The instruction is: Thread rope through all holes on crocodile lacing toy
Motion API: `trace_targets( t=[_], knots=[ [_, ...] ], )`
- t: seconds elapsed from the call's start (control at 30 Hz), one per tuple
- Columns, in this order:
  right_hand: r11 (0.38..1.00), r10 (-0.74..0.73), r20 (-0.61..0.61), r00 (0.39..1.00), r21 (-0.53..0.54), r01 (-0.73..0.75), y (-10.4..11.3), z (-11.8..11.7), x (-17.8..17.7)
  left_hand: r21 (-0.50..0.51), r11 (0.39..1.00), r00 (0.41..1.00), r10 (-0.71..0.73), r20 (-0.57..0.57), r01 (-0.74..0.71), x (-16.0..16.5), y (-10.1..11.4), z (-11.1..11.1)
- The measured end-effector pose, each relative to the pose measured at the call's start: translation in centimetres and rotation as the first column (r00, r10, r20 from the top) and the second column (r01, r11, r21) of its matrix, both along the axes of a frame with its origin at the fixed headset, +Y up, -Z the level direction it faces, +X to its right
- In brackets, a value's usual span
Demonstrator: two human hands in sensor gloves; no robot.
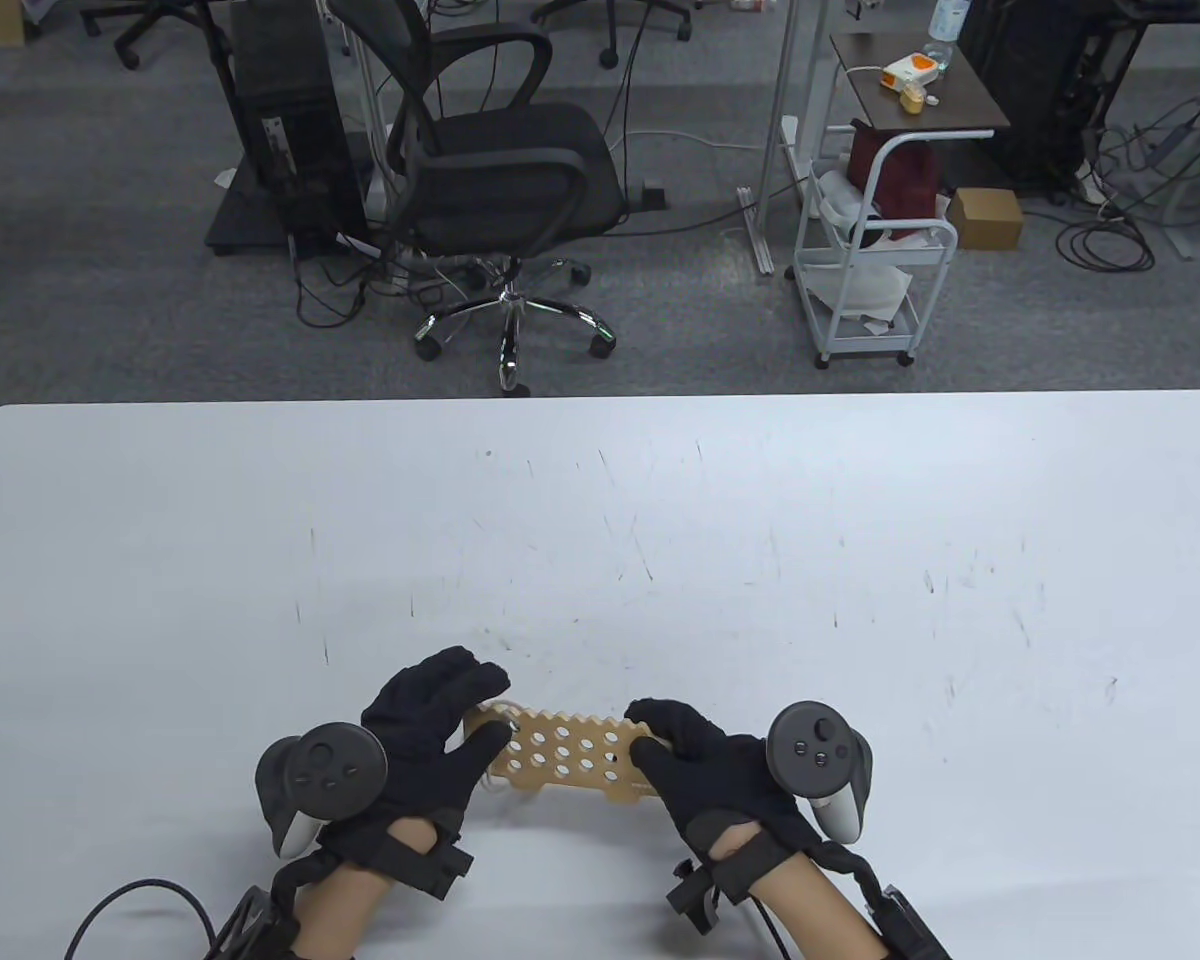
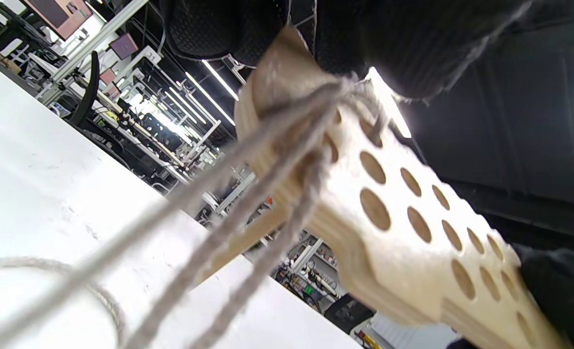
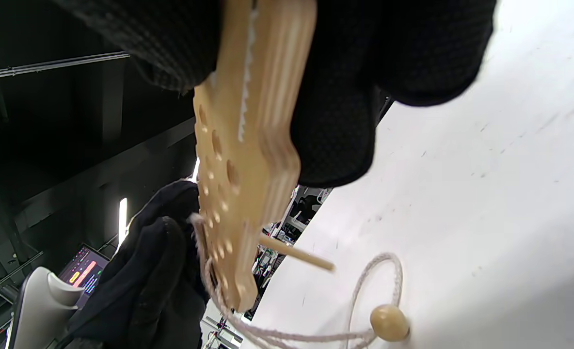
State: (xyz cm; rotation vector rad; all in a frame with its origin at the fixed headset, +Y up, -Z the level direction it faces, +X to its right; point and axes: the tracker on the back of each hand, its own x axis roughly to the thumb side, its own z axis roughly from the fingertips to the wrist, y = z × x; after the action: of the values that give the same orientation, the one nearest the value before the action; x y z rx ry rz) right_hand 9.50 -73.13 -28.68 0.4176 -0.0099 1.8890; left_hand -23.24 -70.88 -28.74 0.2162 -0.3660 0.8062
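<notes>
Crocodile lacing toy [image 1: 560, 752], flat wooden board with rows of round holes and toothed far edge, held above white table [image 1: 660, 520] near its 6 o'clock edge, between both hands. Left hand [image 1: 430, 725] grips board's 9 o'clock end, fingers curled over top, thumb on face. Right hand [image 1: 705, 770] grips 3 o'clock end, fingers wrapped over edge. Rope [image 2: 248, 194] goes through holes at left end; several grey strands hang down to table. Right wrist view: rope loop lies on table, wooden bead [image 3: 389, 322] on it, wooden needle stick [image 3: 296, 255] pokes out beside board.
</notes>
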Motion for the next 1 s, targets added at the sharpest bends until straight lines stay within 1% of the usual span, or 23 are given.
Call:
trace_targets(
  t=[0.2, 0.37, 0.5, 0.53, 0.67, 0.83, 1.0],
  knots=[
    [1.000, -0.012, 0.015, 1.000, -0.007, 0.012, 0.1, -0.1, 0.3, -0.024, 0.997, 0.992, 0.076, -0.097, -0.079, -1.6, 0.0, -0.4],
    [0.999, -0.031, 0.029, 0.999, -0.006, 0.032, 0.3, -0.1, 0.6, -0.116, 0.988, 0.984, 0.077, -0.160, -0.097, -2.5, -0.8, -1.1],
    [0.999, -0.051, 0.037, 0.998, -0.004, 0.051, 0.4, -0.1, 0.9, -0.191, 0.979, 0.986, 0.041, -0.162, -0.072, -2.6, -1.4, -1.6],
    [0.998, -0.056, 0.038, 0.998, -0.003, 0.056, 0.4, -0.1, 1.0, -0.221, 0.974, 0.988, 0.022, -0.152, -0.055, -2.6, -1.6, -1.8],
    [0.997, -0.072, 0.039, 0.997, -0.005, 0.072, 0.5, -0.1, 1.1, -0.280, 0.960, 0.995, -0.010, -0.094, -0.017, -2.1, -2.4, -2.2],
    [0.997, -0.081, 0.029, 0.996, -0.007, 0.082, 0.5, -0.1, 1.0, -0.318, 0.946, 0.998, -0.049, 0.038, 0.058, -0.9, -3.1, -2.6],
    [0.996, -0.090, 0.022, 0.996, -0.010, 0.090, 0.6, -0.1, 1.0, -0.358, 0.928, 0.990, -0.055, 0.130, 0.099, 0.0, -3.6, -2.6]
  ],
)
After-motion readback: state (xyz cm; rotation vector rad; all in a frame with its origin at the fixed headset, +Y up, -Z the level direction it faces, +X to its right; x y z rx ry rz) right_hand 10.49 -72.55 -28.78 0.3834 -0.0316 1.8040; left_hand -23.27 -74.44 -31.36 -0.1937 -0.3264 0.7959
